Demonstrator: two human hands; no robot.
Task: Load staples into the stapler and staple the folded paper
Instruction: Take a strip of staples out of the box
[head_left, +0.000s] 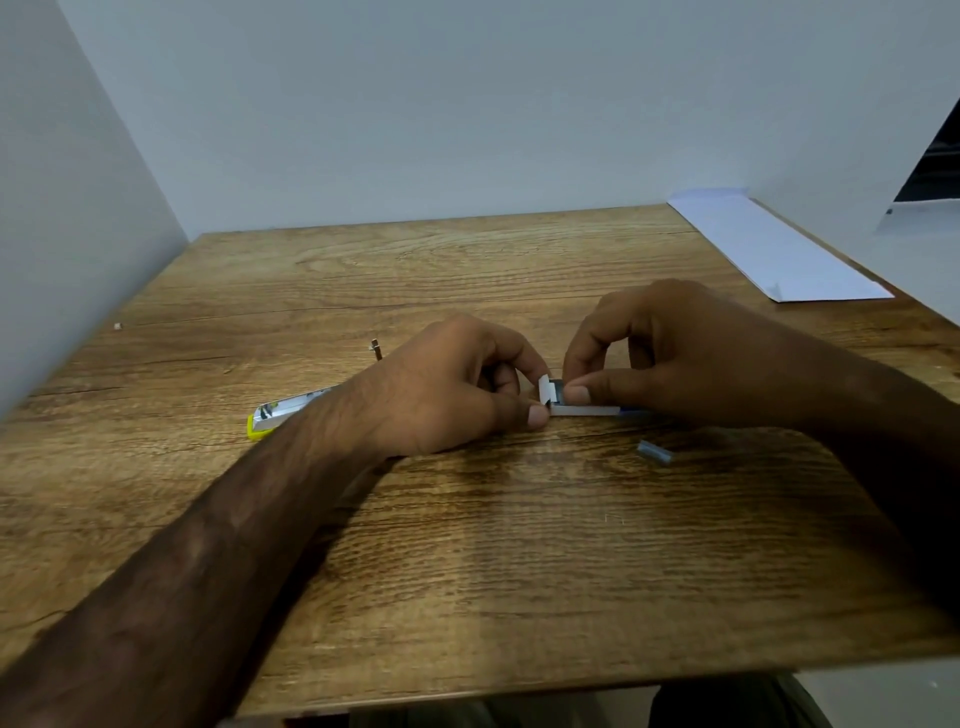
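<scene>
A small white staple box (582, 409) lies on the wooden table (467, 545) at the middle. Its end flap (544, 389) stands open, and grey staples (557, 388) show inside. My left hand (452, 389) pinches the flap end of the box between thumb and fingers. My right hand (670, 358) holds the box from the right, its fingertips on the staples at the opening. The yellow stapler (275, 415) lies opened behind my left wrist, partly hidden. A folded white paper (769, 249) rests at the back right corner. A loose strip of staples (655, 451) lies in front of my right hand.
A small metal piece (376, 349) lies behind my left hand. A tiny white scrap (118, 326) sits near the left wall. White walls close the table at the left and back. A single loose staple (613, 517) lies on the near table.
</scene>
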